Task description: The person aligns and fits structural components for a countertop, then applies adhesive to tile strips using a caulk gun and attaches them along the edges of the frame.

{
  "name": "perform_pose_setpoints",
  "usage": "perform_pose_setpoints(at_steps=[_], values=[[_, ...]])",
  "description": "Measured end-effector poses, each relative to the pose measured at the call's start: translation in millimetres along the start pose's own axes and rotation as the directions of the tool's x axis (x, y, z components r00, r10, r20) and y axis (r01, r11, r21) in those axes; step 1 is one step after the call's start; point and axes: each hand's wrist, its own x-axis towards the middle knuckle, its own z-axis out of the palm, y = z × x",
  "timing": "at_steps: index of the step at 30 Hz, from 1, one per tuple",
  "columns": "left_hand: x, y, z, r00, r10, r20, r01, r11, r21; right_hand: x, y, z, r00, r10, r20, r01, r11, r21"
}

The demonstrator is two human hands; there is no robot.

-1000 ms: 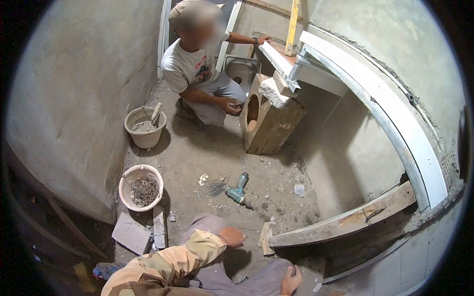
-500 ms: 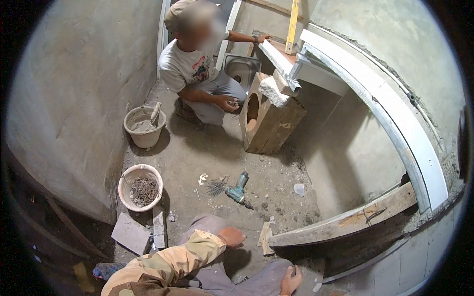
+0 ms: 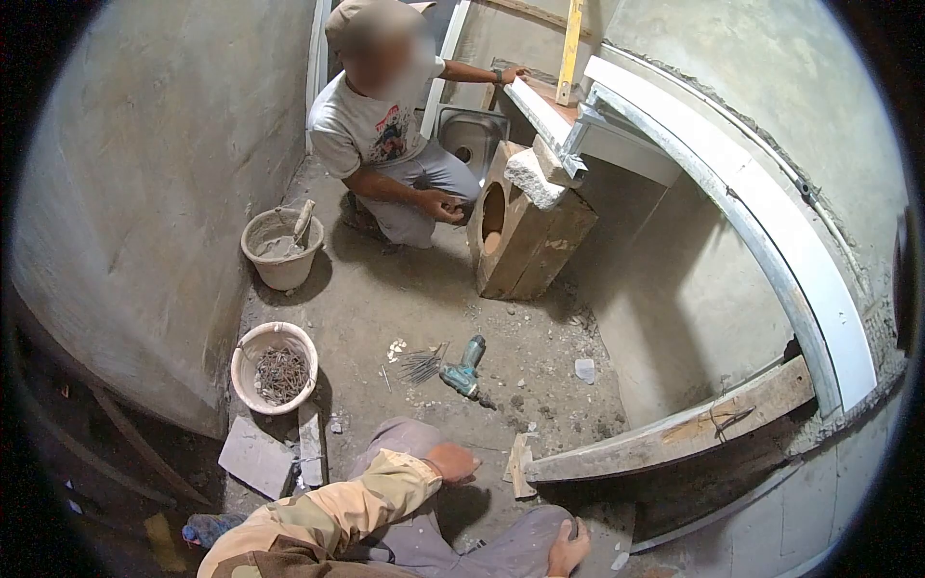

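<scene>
My left hand [image 3: 451,463], at the end of a camouflage sleeve, hangs over my bent left knee; its fingertips are turned down and mostly hidden. Resting on my other knee is my right hand [image 3: 568,550], fingers loosely apart and nothing in them. A teal cordless drill [image 3: 466,370] lies on the floor ahead of my hands, touching neither. Beside the drill is a loose bunch of thin metal rods or nails [image 3: 421,365]. To the right of my left hand, a short wood scrap [image 3: 519,466] stands against a long timber plank [image 3: 665,429].
A bucket of rusty nails [image 3: 243,378] and a mortar bucket with a trowel [image 3: 285,274] stand left. A co-worker [image 3: 390,130] crouches ahead, one hand on a white panel [image 3: 541,112]. A wooden box with a round hole [image 3: 533,241] supports blocks. A yellow level [image 3: 570,53] stands behind.
The co-worker's head has shifted slightly and their lower hand has moved a little. My hands, the drill and the buckets stay where they were.
</scene>
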Motion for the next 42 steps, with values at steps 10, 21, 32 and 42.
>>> perform_pose_setpoints(at_steps=[10, 21, 32, 42], values=[[1.0, 2.7, -2.2, 0.998, -0.030, 0.054, 0.030, 1.000, 0.006, 0.3, 6.7, 0.5, 1.000, -0.009, -0.011, 0.009, 1.000, -0.022], [4.0, 2.2, 0.0, 0.997, -0.022, 0.081, 0.021, 1.000, 0.019, 4.8, 25.0, 15.5, 0.990, -0.040, -0.138, 0.035, 0.999, -0.039], [18.9, -12.1, 36.9, 0.993, -0.115, -0.010, 0.112, 0.980, -0.167, 4.4, 31.7, 16.4, 0.989, -0.051, -0.141, 0.050, 0.999, -0.012], [8.7, -4.8, 17.3, 0.998, -0.069, 0.012, 0.070, 0.994, -0.087, 6.5, 40.0, 18.6, 0.990, -0.037, -0.139, 0.030, 0.998, -0.047]])
